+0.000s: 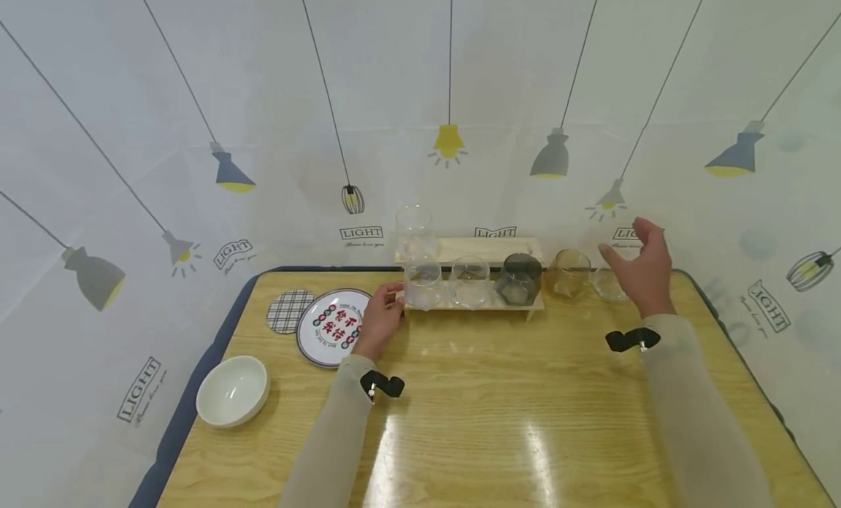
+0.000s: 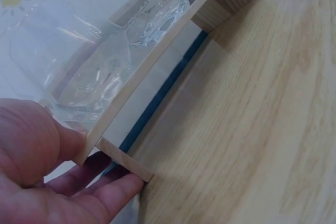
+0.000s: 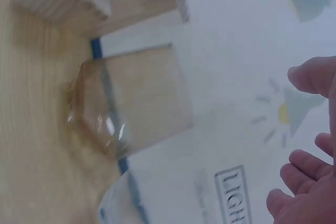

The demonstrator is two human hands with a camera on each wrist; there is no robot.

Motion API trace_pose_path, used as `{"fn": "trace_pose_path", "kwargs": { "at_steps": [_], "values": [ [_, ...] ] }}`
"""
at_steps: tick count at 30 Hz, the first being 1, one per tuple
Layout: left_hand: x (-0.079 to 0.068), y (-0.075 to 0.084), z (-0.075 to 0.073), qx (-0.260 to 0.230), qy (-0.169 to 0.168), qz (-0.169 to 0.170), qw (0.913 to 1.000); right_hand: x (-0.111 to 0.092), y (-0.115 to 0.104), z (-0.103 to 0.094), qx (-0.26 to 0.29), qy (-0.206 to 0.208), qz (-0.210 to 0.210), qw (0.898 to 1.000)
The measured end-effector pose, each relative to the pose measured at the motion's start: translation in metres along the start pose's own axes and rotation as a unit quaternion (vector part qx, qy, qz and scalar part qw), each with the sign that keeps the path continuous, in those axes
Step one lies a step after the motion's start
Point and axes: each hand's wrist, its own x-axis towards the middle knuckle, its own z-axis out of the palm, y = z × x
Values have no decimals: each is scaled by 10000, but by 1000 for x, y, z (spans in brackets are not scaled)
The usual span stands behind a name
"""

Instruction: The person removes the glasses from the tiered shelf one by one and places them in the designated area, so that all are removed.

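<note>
A two-tier wooden rack (image 1: 489,250) stands at the back of the table. My left hand (image 1: 381,322) grips its left end, thumb by the board and fingers around the leg in the left wrist view. One clear glass (image 1: 414,234) is on the upper tier. Two more, a clear glass (image 1: 423,285) and another clear glass (image 1: 469,283), sit on the lower tier beside a smoky grey glass (image 1: 521,282). My right hand (image 1: 644,274) is raised with spread fingers and holds nothing. Near it, right of the rack, stand an amber glass (image 3: 136,98) and a clear glass (image 1: 608,285), partly hidden.
Left of my left hand lies a white plate (image 1: 328,322) with red characters, overlapping a checked round coaster (image 1: 287,311). A white bowl (image 1: 233,391) stands nearer on the left. A printed cloth wall (image 1: 282,128) encloses the wooden table (image 1: 473,398).
</note>
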Motion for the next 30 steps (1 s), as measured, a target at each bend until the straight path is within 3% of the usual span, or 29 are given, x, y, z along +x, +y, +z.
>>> {"fn": "trace_pose_path", "kwargs": {
  "at_steps": [10, 20, 30],
  "values": [
    [1, 1, 1, -42, 21, -27, 10000, -6, -58, 21, 598, -139, -600, 9963],
    [2, 0, 0, -108, -28, -29, 9999, -10, -91, 60, 919, -446, -1269, 9866],
    [1, -1, -1, -253, -126, -11, 9996, -13, -126, 103, 962, -1057, -1569, 9772]
  ]
}}
